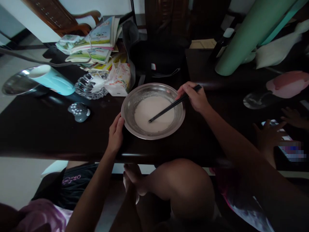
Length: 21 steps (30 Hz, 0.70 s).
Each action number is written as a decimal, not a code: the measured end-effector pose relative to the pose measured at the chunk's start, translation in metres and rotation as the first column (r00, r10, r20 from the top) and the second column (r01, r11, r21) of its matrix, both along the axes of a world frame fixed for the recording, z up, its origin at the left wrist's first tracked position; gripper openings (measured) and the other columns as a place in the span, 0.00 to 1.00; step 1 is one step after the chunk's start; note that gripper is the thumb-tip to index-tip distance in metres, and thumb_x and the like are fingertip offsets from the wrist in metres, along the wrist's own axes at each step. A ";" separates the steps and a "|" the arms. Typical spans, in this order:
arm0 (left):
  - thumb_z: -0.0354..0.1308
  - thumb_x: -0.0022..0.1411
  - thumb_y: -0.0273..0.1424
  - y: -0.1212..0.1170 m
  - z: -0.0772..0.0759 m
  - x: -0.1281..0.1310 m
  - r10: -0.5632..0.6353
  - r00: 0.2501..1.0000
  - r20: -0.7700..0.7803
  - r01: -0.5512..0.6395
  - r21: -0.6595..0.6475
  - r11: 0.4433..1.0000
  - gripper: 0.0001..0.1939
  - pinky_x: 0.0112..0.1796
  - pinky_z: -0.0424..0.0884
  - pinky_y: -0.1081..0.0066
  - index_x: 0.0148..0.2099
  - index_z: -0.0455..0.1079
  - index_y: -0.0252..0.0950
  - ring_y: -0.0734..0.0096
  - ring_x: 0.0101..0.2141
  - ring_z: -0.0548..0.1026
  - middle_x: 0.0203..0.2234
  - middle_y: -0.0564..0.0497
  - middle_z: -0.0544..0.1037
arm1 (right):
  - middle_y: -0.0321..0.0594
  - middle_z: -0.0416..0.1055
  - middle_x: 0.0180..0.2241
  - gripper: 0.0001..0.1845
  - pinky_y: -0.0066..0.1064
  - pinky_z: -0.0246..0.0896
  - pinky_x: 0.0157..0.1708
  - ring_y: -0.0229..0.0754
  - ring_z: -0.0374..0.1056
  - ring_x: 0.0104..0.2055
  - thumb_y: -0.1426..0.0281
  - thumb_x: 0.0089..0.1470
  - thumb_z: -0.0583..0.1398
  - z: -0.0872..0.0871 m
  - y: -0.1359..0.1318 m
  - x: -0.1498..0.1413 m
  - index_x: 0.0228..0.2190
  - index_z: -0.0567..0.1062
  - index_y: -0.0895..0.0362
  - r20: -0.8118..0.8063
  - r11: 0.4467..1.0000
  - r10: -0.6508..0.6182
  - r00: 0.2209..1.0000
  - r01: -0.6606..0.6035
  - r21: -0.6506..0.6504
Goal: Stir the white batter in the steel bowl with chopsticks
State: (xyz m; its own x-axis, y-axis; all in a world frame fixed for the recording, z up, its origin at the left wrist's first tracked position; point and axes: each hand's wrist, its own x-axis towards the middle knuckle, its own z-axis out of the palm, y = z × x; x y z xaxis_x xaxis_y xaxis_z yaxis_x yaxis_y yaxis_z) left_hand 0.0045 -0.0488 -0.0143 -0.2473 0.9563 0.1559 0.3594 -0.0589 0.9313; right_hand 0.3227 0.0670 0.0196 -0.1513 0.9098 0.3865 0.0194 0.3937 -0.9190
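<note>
A wide metal bowl (177, 124) stands on the dark table near its front edge. Inside it lies a pale, creamy liquid batter (156, 108), with smears of it along the inner wall. My right hand (194, 96) is closed around dark chopsticks (172, 105), whose tips dip into the batter near the middle of the bowl. On the other side, my left hand (116, 132) holds the bowl's left rim, fingers against the outer wall and thumb close to the edge.
Left of the bowl are a grey controller-like object (79, 111), a glass dish (88, 88), a light-blue cup (54, 80) and a tissue pack (119, 80). Behind stands a dark bag (156, 58). At right are a green cylinder (243, 48) and another person's hands over a phone (289, 149).
</note>
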 end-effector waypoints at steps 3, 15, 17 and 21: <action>0.51 0.65 0.51 0.000 -0.001 0.000 0.006 1.000 -0.002 -0.006 0.000 1.000 0.28 0.60 0.61 0.59 0.56 0.72 0.37 0.56 0.57 0.70 0.55 0.46 0.75 | 0.32 0.74 0.20 0.22 0.26 0.66 0.25 0.34 0.72 0.25 0.48 0.56 0.59 0.002 0.001 0.002 0.27 0.75 0.54 -0.025 0.995 -0.088 0.996 0.089 0.048; 0.51 0.65 0.50 0.001 -0.001 0.000 -0.003 1.000 0.005 0.003 0.002 1.000 0.28 0.60 0.61 0.58 0.57 0.72 0.38 0.56 0.57 0.70 0.55 0.46 0.75 | 0.31 0.72 0.19 0.23 0.27 0.66 0.25 0.34 0.71 0.23 0.48 0.57 0.58 0.003 0.003 0.004 0.26 0.74 0.54 -0.048 0.983 -0.168 0.985 0.171 0.062; 0.51 0.65 0.50 0.001 -0.001 0.000 -0.006 1.000 0.000 0.006 0.004 1.000 0.28 0.60 0.61 0.58 0.57 0.72 0.38 0.56 0.57 0.70 0.55 0.46 0.75 | 0.30 0.70 0.17 0.24 0.26 0.64 0.23 0.33 0.69 0.21 0.47 0.57 0.57 0.002 0.003 0.005 0.25 0.73 0.54 -0.063 0.985 -0.162 0.985 0.166 0.056; 0.51 0.65 0.51 0.001 -0.002 -0.001 0.005 1.000 -0.015 -0.005 0.009 1.000 0.28 0.60 0.61 0.58 0.57 0.72 0.38 0.56 0.57 0.70 0.54 0.46 0.76 | 0.31 0.72 0.20 0.23 0.28 0.68 0.27 0.35 0.72 0.24 0.47 0.56 0.58 0.003 0.000 0.001 0.27 0.75 0.54 0.008 0.998 -0.051 0.999 0.051 0.032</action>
